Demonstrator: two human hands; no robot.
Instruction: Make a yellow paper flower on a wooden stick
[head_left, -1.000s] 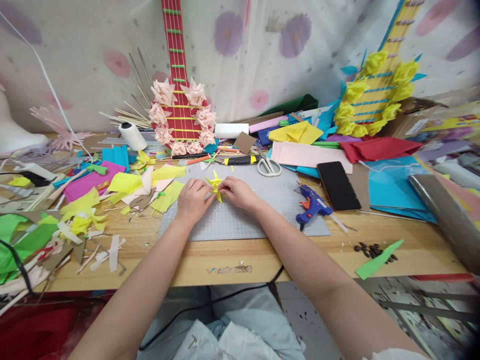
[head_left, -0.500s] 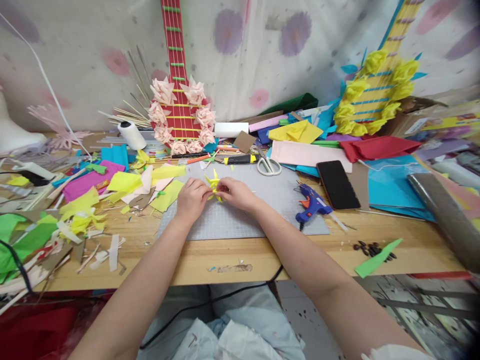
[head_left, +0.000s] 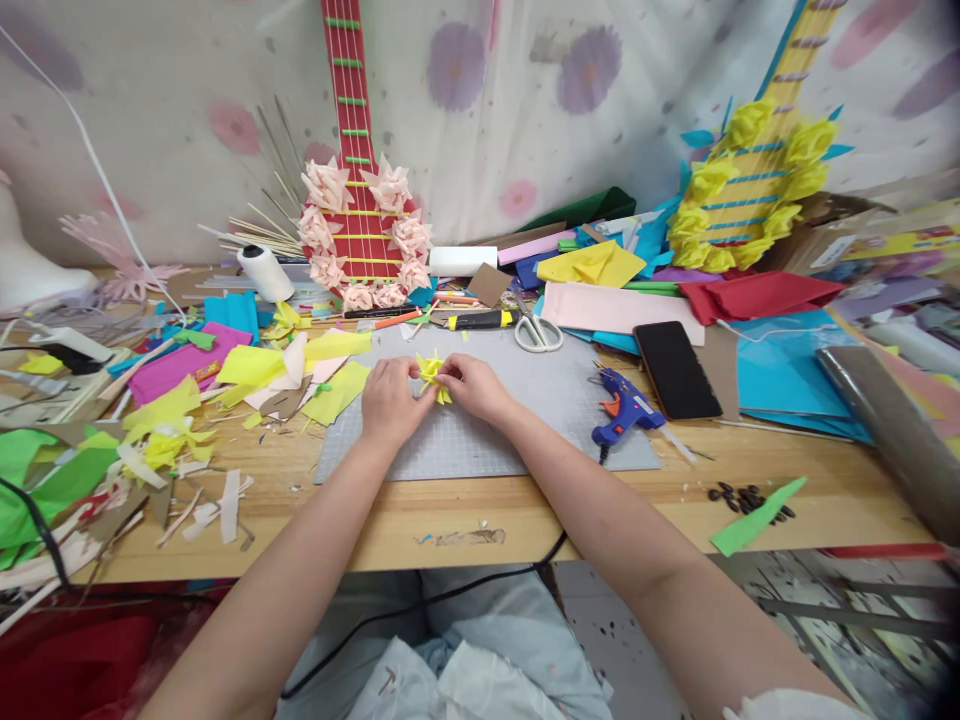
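Between my two hands is a small yellow paper flower (head_left: 430,370) with pointed petals, just above the grey cutting mat (head_left: 480,440). My left hand (head_left: 395,395) pinches it from the left, thumb toward its lower edge. From the right, my right hand (head_left: 474,385) grips a petal between thumb and bent fingers. Part of the flower is hidden by the fingertips. A blue glue gun (head_left: 626,408) lies on the mat's right side. Scissors with white handles (head_left: 538,333) and a black-and-yellow utility knife (head_left: 482,320) lie beyond the hands.
Behind stand a red paper guitar (head_left: 365,235) with pink flowers and a yellow one (head_left: 742,195) with yellow flowers. Yellow paper scraps (head_left: 255,368) spread at left. A phone (head_left: 676,370) and a pile of dark seeds (head_left: 750,500) are at right. A black cable (head_left: 420,603) hangs before the table.
The flower has turned in my fingers and more of its petals show. My left hand has shifted slightly right, its fingers more raised. My right hand stays nearly in place.
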